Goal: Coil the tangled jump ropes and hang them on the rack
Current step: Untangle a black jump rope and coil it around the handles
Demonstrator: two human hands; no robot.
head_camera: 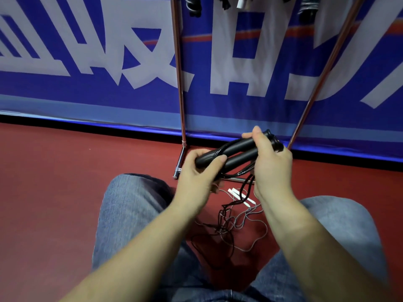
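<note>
Dangling tangled cord [224,221], 2 black handles [237,152] together

Rack [179,83] top cut off by frame edge; hung ropes [193,6] show only bottom ends. Black handles' [237,150] middle hidden under hands. Tangle [224,223] on floor too fine to trace.

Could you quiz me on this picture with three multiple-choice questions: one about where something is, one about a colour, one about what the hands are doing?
1. Where do the white handles lie?
A. on the floor
B. on the rack
C. in a hand

2. What colour are the two held handles?
A. white
B. black
C. red

3. What is the left hand doing?
A. hanging open
B. pressing flat on the floor
C. gripping a handle

Answers: 1 A, they rest on the red floor below the hands. 2 B, both are black. 3 C, its fingers curl round one end; the right hand grips the other end.
</note>
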